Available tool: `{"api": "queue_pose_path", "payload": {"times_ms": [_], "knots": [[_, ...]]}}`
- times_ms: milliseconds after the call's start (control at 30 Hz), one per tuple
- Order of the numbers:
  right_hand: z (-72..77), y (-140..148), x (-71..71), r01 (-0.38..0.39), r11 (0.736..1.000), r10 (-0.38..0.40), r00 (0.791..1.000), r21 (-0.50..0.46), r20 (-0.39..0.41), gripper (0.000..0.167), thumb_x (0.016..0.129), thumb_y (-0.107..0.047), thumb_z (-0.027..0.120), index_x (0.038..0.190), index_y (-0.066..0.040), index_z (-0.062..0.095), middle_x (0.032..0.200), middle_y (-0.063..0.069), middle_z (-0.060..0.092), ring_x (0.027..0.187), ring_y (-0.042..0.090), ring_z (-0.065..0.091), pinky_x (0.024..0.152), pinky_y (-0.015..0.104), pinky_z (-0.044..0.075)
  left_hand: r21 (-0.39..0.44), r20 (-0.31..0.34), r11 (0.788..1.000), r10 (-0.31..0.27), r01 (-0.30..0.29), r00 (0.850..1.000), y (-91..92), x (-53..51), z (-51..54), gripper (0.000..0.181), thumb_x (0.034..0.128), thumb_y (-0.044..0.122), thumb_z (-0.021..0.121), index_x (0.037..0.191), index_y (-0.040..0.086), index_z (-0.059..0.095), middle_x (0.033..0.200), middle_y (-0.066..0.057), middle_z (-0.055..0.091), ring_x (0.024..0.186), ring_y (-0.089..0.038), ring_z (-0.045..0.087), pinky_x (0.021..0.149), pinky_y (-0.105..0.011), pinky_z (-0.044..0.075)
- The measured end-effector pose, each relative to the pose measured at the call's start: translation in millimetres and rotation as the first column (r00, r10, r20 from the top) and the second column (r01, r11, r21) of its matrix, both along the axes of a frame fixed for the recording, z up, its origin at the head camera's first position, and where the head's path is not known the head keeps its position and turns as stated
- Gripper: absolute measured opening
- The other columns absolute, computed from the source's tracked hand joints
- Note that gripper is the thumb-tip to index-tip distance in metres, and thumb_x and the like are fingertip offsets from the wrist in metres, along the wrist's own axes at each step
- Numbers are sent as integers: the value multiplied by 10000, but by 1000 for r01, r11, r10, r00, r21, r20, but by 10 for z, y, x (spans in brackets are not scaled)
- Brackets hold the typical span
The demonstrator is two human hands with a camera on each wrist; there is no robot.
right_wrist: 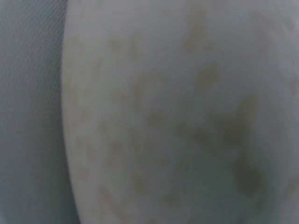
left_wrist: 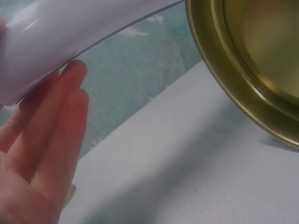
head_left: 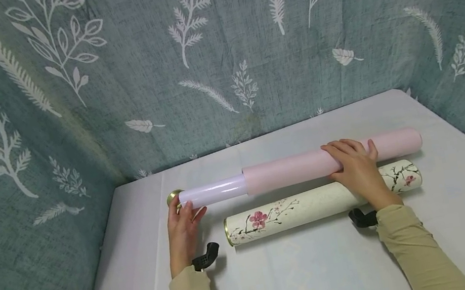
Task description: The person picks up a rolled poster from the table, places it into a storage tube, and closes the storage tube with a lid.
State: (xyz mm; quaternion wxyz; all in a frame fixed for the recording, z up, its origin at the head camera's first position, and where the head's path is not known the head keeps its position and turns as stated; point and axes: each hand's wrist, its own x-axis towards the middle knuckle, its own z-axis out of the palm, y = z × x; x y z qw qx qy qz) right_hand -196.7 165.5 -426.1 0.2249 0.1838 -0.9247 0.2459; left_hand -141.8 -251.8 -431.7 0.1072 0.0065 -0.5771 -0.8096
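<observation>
A: Where did we see the lilac roll (head_left: 217, 192)?
B: Toward the far edge of the desk (head_left: 292, 278). We saw it jut from the left end of the pink tube (head_left: 288, 171), the rest hidden inside.
A: How did we find the left hand (head_left: 182, 238)?
B: Its fingers gripped the roll's left end lightly; up close, we saw several of them nearly straight against its underside.
A: What did we notice beside them?
B: A round gold lid (left_wrist: 219, 60), near the desk's far left corner.
A: And the right hand (head_left: 362, 175)?
B: We saw those fingers curled over the pink tube, gripping it. The tube ran roughly along the far edge, its right end toward the right edge.
A: What did we see nearer the front edge?
B: A flowered tube (head_left: 300, 209) lay just in front of the pink one, partly hidden by the right hand. Its left end had a gold rim. From the right wrist, we got only a blurred patch of it.
A: And behind everything?
B: We had a leafy curtain (head_left: 128, 75) beyond the far edge.
</observation>
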Motion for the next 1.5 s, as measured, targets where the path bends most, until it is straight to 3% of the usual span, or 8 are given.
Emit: {"api": "queue_pose_path", "payload": {"times_ms": [300, 600, 833, 1200, 1500], "knots": [[-28, 8, 12, 5, 1000, -5, 1000, 6, -2, 716, 597, -174, 822, 1242, -188, 512, 1253, 51, 493, 1198, 302, 329, 947, 644, -1, 28, 1, 1000, -10, 10, 1000, 28, 14, -12, 506, 898, 165, 541, 1336, 86, 300, 1143, -105, 431, 976, -238, 566, 884, -417, 418], [-21, 4, 24, 0, 1000, 0, 1000, 11, 6, 713, 606, -167, 818, 1247, -184, 509, 1257, 51, 488, 1203, 301, 322, 949, 641, -7, 56, -33, 998, -31, 33, 999, 37, 12, -30, 376, 924, 186, 495, 1271, 110, 371, 1120, -97, 478, 966, -230, 574, 886, -436, 416], [13, 21, 13, -1, 1000, 1, 1000, 7, 1, 716, 603, -158, 819, 1249, -178, 510, 1257, 50, 490, 1199, 304, 327, 947, 643, -3, 32, -24, 998, -57, 58, 998, 41, -11, -22, 432, 912, 212, 518, 1295, 113, 344, 1147, -111, 477, 984, -246, 564, 899, -434, 406], [26, 31, -2, 6, 1000, -6, 1000, 10, 8, 712, 608, -163, 818, 1250, -173, 509, 1262, 62, 486, 1200, 310, 323, 954, 634, -5, 5, 22, 1000, 4, -4, 1000, 63, -16, 38, 464, 873, 191, 585, 1289, 114, 394, 1167, -92, 435, 1003, -242, 541, 869, -414, 435], [9, 15, 0, 0, 1000, 0, 1000, 10, 18, 707, 616, -166, 814, 1253, -181, 506, 1264, 58, 482, 1202, 311, 320, 954, 633, -7, 4, 71, 1000, 17, -18, 997, 79, -9, 63, 490, 868, 166, 590, 1320, 147, 402, 1216, -98, 420, 1023, -239, 528, 870, -391, 438]]}}
